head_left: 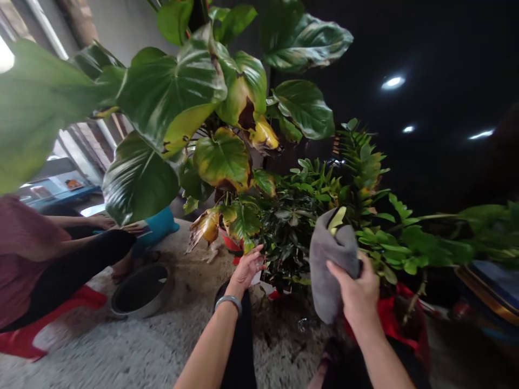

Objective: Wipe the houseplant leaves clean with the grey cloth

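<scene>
1. The right hand (359, 294) was closed around a grey cloth (330, 265), fingers wrapped over its upper edge. The cloth hung down from the grip, folded over a pale green-yellow leaf (336, 218) whose tip stuck out of the top.

2. The cloth and leaf were right of centre in the view, in front of the small-leaved dark green potted plant (292, 216) and just left of a long arching frond (425, 243).

3. The left hand (246, 268) was held loosely open, holding nothing, its fingertips at the lower foliage of the dark green plant. Contact with the leaves could not be confirmed. A silver bangle (228, 301) sat on that wrist.

4. A tall plant with large leaves (170, 92) filled the upper left. Several of its leaves were yellowed and browned at the edges (263, 132). A red pot (231, 243) showed at its base.

5. A second red pot (391, 319) sat just beside the right hand, below the frond.

6. An empty metal bowl (140, 290) stood on the pale, rough floor (121, 351), well left of both hands.

7. Another person (44, 259) in a reddish top and dark trousers sat at the left edge, hands resting near a teal object (160, 227).
</scene>
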{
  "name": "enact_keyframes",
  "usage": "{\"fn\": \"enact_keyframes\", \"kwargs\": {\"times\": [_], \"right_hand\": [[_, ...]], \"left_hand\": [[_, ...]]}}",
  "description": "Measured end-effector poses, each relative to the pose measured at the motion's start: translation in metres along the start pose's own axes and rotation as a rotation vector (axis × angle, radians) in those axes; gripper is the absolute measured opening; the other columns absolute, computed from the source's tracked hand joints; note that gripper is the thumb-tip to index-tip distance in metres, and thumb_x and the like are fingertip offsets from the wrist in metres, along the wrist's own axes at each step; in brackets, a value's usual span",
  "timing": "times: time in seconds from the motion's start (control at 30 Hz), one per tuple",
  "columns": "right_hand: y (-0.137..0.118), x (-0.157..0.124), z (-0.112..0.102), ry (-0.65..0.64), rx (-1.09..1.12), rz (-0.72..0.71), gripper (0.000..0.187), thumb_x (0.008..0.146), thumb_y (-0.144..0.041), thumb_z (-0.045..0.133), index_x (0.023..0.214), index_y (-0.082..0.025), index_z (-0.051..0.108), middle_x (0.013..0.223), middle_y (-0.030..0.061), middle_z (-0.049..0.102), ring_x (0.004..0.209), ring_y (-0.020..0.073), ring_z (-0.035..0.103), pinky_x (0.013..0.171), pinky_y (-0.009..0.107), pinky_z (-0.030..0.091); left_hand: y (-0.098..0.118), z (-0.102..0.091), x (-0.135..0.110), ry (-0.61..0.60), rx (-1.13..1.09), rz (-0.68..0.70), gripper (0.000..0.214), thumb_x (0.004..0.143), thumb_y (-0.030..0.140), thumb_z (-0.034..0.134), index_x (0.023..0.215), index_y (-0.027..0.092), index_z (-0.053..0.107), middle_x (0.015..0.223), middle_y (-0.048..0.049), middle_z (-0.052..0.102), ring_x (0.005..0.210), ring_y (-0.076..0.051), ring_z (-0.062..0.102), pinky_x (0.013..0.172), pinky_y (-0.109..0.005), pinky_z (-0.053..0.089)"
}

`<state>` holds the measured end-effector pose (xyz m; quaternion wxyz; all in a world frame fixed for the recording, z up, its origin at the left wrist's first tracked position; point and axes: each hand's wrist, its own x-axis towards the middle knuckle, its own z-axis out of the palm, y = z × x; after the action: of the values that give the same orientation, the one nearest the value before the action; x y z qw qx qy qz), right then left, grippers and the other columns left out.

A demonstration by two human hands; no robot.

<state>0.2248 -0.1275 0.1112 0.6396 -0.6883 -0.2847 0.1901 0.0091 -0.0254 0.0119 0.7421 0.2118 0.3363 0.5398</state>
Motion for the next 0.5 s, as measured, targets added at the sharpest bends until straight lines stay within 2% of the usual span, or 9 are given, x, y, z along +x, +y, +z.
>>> {"fn": "enact_keyframes", "kwargs": {"times": [0.07,0.13,0.2,0.3,0.4,0.47,0.5], "right_hand": [[0.012,-0.016,0.013,-0.146,0.044,0.17,0.061,0.04,-0.042,0.075,0.096,-0.019,0.064,0.082,0.0069,0.073,0.08,0.0315,0.066,0.071,0.041,0.052],[0.023,-0.042,0.016,-0.295,0.069,0.344,0.051,0.043,-0.04,0.072,0.089,-0.02,0.065,0.071,0.0053,0.072,0.07,0.0305,0.066,0.063,0.039,0.053],[0.023,-0.066,0.011,-0.437,0.068,0.367,0.044,0.047,-0.037,0.071,0.087,-0.02,0.067,0.073,0.0062,0.073,0.07,0.0298,0.067,0.063,0.038,0.053],[-0.003,-0.075,0.015,-0.544,0.092,0.137,0.049,0.053,-0.035,0.073,0.099,-0.019,0.069,0.088,0.0078,0.075,0.08,0.0294,0.068,0.072,0.038,0.054],[-0.032,-0.055,0.044,-0.481,0.122,-0.192,0.056,0.056,-0.033,0.072,0.109,-0.021,0.067,0.105,0.0081,0.073,0.094,0.0286,0.066,0.085,0.039,0.051],[-0.032,-0.041,0.068,-0.466,0.096,-0.315,0.054,0.055,-0.03,0.071,0.108,-0.021,0.067,0.108,0.0083,0.072,0.098,0.0285,0.065,0.089,0.04,0.049],[-0.025,-0.038,0.076,-0.478,0.059,-0.323,0.052,0.054,-0.029,0.069,0.105,-0.021,0.068,0.106,0.0083,0.072,0.097,0.0288,0.065,0.09,0.041,0.049]], "left_hand": [[-0.002,-0.001,0.002,0.043,0.026,-0.03,0.021,0.066,0.011,0.07,0.088,0.014,0.07,0.069,-0.0032,0.066,0.066,-0.016,0.062,0.058,-0.025,0.048],[-0.002,-0.006,0.006,0.132,0.045,-0.051,0.018,0.067,0.011,0.069,0.085,0.013,0.069,0.066,-0.0024,0.065,0.06,-0.015,0.061,0.056,-0.024,0.046],[-0.002,-0.012,0.01,0.177,0.049,-0.052,0.018,0.066,0.012,0.069,0.085,0.012,0.069,0.067,-0.0027,0.066,0.058,-0.014,0.06,0.054,-0.024,0.045],[-0.001,-0.019,0.013,0.141,0.048,-0.033,0.022,0.065,0.018,0.071,0.085,0.011,0.07,0.069,-0.0037,0.067,0.056,-0.014,0.059,0.055,-0.025,0.044],[-0.001,-0.019,0.01,0.081,0.076,-0.035,0.027,0.061,0.023,0.074,0.084,0.01,0.07,0.07,-0.0045,0.067,0.057,-0.014,0.058,0.056,-0.026,0.044],[0.0,-0.017,0.007,0.05,0.094,-0.04,0.029,0.058,0.026,0.075,0.081,0.01,0.07,0.071,-0.0055,0.067,0.06,-0.015,0.059,0.057,-0.027,0.045],[0.0,-0.017,0.005,0.048,0.103,-0.041,0.029,0.057,0.026,0.075,0.08,0.01,0.07,0.07,-0.0056,0.067,0.06,-0.016,0.059,0.058,-0.027,0.045]]}}
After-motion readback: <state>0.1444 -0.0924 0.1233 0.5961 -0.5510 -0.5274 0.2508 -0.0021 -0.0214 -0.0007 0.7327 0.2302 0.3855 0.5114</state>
